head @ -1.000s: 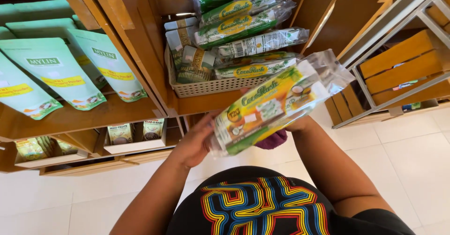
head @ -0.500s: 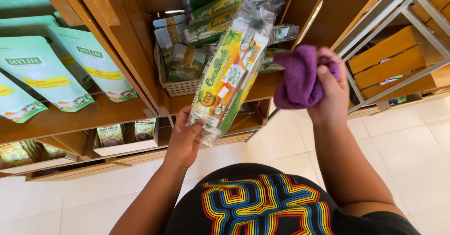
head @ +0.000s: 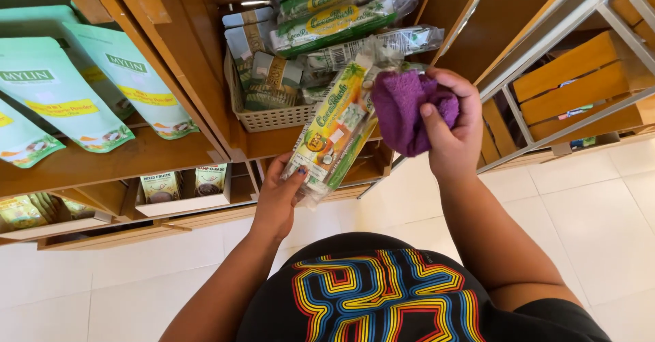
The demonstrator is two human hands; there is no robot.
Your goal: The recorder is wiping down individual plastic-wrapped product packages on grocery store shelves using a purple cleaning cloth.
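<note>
Left hand (head: 278, 195): fingers closed around the lower end of a long clear packet (head: 334, 127) with green and yellow print, thumb pressed on its front face. Packet is held in the air in front of the wooden shelf (head: 157, 154), clear of the shelf's front edge, not resting on anything.

Packet long axis: runs from lower left, at the left hand, up and to the right; its crimped top end points toward the white basket (head: 273, 117) and the stack of similar packets (head: 341, 8) above it.

Right hand (head: 447, 120): clenched on a bunched purple cloth (head: 406, 110), fingers wrapped over it. Cloth touches the upper right side of the packet. Packet lies directly left of the right hand; the right hand is nearer the top end, the left hand the bottom.

Left of shelf: pale green pouches (head: 48, 93) standing upright.
</note>
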